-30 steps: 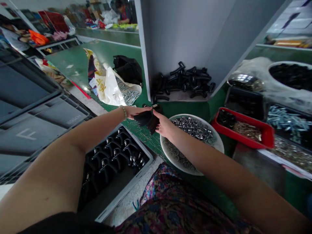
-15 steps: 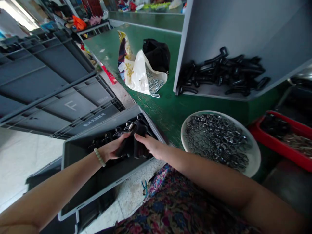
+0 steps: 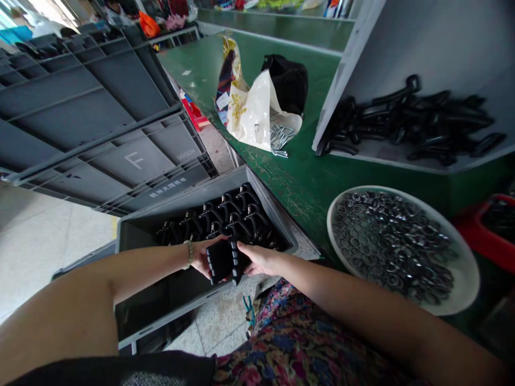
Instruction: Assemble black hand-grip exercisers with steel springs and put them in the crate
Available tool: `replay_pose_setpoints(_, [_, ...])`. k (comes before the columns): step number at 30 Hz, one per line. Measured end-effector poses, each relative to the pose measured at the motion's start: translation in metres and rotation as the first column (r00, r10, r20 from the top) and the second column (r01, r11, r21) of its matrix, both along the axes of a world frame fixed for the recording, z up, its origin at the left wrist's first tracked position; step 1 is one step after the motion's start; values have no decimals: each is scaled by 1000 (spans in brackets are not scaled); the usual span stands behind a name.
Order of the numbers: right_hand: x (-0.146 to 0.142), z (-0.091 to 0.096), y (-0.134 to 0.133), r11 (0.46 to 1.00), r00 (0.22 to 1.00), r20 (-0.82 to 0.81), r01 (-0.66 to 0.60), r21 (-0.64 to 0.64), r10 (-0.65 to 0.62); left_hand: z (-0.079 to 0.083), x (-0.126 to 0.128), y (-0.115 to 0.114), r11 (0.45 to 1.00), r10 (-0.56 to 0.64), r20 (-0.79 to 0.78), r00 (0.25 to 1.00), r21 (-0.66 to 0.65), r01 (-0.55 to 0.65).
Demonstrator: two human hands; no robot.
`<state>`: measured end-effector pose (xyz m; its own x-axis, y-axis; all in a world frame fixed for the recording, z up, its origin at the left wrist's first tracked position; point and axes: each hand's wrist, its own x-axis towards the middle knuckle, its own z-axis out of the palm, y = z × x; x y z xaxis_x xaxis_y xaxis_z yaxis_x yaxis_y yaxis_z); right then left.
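My left hand (image 3: 203, 258), with a beaded bracelet at the wrist, is closed around a black plastic part (image 3: 220, 260) with a ridged edge. Right beside it, my right hand (image 3: 259, 259) grips another ridged black part (image 3: 236, 262); whether the two pieces are joined, I cannot tell. Both hands are over the near side of an open grey bin (image 3: 156, 335). Inside it, beyond my fingers, black parts with metal tips (image 3: 231, 203) stand in rows. Some of them are hidden behind my hands.
Stacked grey crates (image 3: 120, 161) rise at the left. On the green table (image 3: 298, 177) are a bag of screws (image 3: 257, 112), a white basin of metal rings (image 3: 475, 279) and a grey box with curved black pieces (image 3: 402, 118). A red tray (image 3: 483, 236) sits at the right edge.
My hands have come back toward the bin's near side, with the black parts turned so their ridged edges show. More rows in the bin are uncovered. The view has swung left.
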<state>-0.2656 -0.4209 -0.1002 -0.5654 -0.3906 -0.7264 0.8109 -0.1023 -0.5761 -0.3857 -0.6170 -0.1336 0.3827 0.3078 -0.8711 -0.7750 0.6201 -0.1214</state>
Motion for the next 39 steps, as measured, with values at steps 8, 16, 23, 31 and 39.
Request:
replay_pose_setpoints(8, [-10, -20, 6, 1000, 999, 37, 13, -3, -13, -47, -16, 13, 965, -237, -19, 971, 108, 238])
replay_pose_setpoints(16, [-8, -25, 44, 947, 948, -1, 317, 51, -318, -57, -4, 4, 995, 61, -87, 994, -78, -68])
replay_pose_setpoints(23, [7, -7, 68, 888, 887, -62, 459, 19, -457, -50, 6, 31, 991, 50, -49, 998, -120, -56])
replay_pose_setpoints(31, [29, 11, 85, 882, 873, -180, 468, 58, -452, -48, 9, 23, 974, -218, -205, 954, 21, 228])
replay_pose_setpoints(39, [43, 10, 80, 930, 915, -321, 314, 192, -242, -41, 31, 14, 999, -16, -332, 943, 26, 26])
